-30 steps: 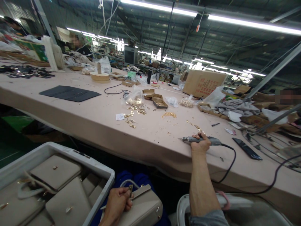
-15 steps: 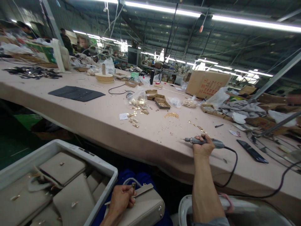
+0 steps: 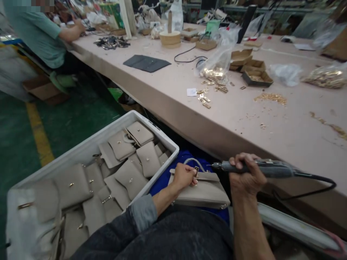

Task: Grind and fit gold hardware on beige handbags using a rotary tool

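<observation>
A beige handbag point(image 3: 206, 195) lies on my lap over blue cloth point(image 3: 187, 157), its thin grey handle arching up behind the flap. My left hand point(image 3: 183, 177) is closed at the flap's edge, pinching a small gold rectangular metal plate point(image 3: 196, 170) between thumb and finger. Wrapped around a grey electric screwdriver point(image 3: 275, 169) is my right hand point(image 3: 245, 173). The screwdriver lies nearly level, its thin bit pointing left, above the right part of the bag and apart from the plate. A black cord runs from its rear end.
At my left a white crate point(image 3: 162, 168) holds several beige handbags point(image 3: 130, 180). Along the table point(image 3: 173, 115) lie gold plates point(image 3: 206, 99), a heap of small gold parts point(image 3: 271, 97), open small boxes point(image 3: 257, 77) and a black sheet point(image 3: 146, 63). A person point(image 3: 35, 36) works at far left.
The view has tilted down and turned left. My right hand has brought the screwdriver from over the table edge to beside the handbag. My left hand keeps its pinch on the plate.
</observation>
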Demonstrator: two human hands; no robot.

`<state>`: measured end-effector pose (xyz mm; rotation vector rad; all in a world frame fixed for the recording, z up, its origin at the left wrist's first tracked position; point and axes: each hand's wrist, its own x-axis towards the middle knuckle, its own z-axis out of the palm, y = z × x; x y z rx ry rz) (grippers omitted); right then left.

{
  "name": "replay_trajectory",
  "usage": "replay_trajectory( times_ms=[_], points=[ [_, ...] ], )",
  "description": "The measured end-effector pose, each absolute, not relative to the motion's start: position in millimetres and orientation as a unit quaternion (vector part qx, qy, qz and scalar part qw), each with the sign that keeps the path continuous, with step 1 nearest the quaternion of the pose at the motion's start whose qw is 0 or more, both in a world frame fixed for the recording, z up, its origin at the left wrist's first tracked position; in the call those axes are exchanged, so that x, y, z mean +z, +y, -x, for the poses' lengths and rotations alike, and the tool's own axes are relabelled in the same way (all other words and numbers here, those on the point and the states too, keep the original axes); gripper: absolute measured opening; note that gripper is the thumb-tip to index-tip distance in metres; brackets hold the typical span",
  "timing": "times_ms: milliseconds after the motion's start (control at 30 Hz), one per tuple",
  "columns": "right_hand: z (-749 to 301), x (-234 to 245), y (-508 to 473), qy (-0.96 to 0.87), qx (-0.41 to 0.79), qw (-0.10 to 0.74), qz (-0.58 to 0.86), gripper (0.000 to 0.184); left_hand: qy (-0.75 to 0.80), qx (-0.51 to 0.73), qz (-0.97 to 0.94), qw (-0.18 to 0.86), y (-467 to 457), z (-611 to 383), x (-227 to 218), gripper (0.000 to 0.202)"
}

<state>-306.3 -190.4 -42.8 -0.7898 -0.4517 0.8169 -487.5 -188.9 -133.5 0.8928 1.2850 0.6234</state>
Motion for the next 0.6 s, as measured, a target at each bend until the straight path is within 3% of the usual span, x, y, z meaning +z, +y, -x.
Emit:
replay_trajectory(
  times_ms=[200, 600],
  points=[
    [339.8, -68.6, -188.9, -0.258, 0.382, 0.794, 0.397, 0.018, 0.573, 0.282, -0.387, 0.665, -188.4, 487.7, -134.8, 0.028],
    [354.5, -75.2, -184.8, -0.309, 0.349, 0.786, 0.405, 0.019, 0.574, 0.277, -0.395, 0.661, -187.3, 491.3, -134.7, 0.027]
  ],
)
